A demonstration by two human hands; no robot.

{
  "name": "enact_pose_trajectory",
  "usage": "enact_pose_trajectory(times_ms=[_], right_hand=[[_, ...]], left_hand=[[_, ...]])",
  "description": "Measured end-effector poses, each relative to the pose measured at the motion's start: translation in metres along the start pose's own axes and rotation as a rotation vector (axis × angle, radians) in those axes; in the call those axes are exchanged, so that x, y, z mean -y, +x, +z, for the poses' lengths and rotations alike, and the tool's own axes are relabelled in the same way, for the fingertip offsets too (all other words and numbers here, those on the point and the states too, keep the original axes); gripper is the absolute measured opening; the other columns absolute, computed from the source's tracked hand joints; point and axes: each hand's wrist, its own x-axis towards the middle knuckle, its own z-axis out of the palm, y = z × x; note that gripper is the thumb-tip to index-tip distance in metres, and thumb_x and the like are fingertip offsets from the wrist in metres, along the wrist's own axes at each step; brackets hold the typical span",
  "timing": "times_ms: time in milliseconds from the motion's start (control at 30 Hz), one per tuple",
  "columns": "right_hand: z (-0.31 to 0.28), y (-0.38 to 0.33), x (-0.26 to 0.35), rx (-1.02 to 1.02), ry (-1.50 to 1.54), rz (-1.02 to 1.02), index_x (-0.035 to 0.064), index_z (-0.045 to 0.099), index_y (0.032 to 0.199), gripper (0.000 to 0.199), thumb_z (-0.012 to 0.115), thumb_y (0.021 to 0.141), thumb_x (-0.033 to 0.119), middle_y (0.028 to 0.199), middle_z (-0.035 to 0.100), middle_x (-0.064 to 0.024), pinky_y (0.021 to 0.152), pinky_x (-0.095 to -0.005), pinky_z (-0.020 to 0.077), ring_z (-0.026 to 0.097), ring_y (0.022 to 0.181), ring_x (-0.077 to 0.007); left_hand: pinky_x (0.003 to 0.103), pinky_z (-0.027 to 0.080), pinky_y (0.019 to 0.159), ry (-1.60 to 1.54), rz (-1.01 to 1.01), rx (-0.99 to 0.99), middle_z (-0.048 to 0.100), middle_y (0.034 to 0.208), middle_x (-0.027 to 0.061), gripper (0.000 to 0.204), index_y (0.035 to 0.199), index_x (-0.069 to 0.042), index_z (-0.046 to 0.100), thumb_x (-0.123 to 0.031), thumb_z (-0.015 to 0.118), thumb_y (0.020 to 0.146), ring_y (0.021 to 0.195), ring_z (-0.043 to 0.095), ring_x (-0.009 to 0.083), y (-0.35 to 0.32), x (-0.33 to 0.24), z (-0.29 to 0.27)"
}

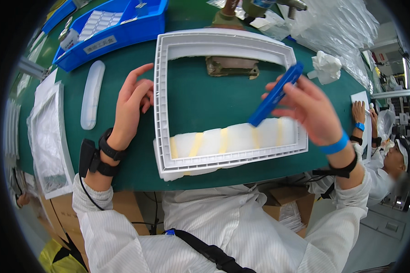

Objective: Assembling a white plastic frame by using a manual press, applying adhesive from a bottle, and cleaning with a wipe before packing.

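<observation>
A white rectangular plastic frame (pixel 161 113) with a ribbed rim lies on the green tabletop in front of me. Along its near side, white padding (pixel 209 143) is strapped with strips of yellowish tape. My left hand (pixel 134 93) is at the frame's left side, fingers loosely bent and apart, the fingertips at or touching the outer edge. Over the frame's right side, my right hand (pixel 307 102) grips a long, flat blue tool (pixel 276 94), held slanting above the opening. Which kind of tool it is cannot be made out. The right hand is slightly blurred.
A blue bin (pixel 111 38) with a white tray and a bottle stands at the far left. Nearer are a long translucent case (pixel 92 95) and a wrapped white frame (pixel 54 141). Crumpled paper (pixel 326 67) and plastic sheeting lie at the far right. A co-worker (pixel 387 164) works at the right.
</observation>
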Motion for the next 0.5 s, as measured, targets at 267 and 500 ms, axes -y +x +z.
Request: enact_pose_trajectory(times_ms=[267, 500], right_hand=[[-0.005, -0.006, -0.050, -0.162, 0.427, 0.134, -0.0012, 0.051, 0.115, 0.022, 0.050, 0.102, 0.016, 0.120, 0.061, -0.0170, 0.098, -0.0382, 0.0537, 0.064, 0.108, -0.0252], [-0.015, 0.004, -0.057, -0.166, 0.515, 0.084, -0.0028, 0.050, 0.115, 0.024, 0.043, 0.104, 0.017, 0.126, 0.059, -0.0219, 0.096, -0.0331, 0.0555, 0.065, 0.109, -0.0252]], left_hand=[[0.016, 0.033, 0.051, -0.003, 0.024, 0.013, 0.059, 0.082, 0.0008, 0.045, 0.139, -0.001, 0.043, -0.021, 0.044, 0.099, 0.061, 0.046, 0.0024, 0.000, 0.004, 0.000], [0.017, 0.033, 0.051, 0.123, 0.055, 0.076, 0.060, 0.083, 0.0020, 0.053, 0.143, -0.001, 0.037, -0.020, 0.053, 0.096, 0.062, 0.046, 0.0028, -0.004, 0.000, 0.002]])
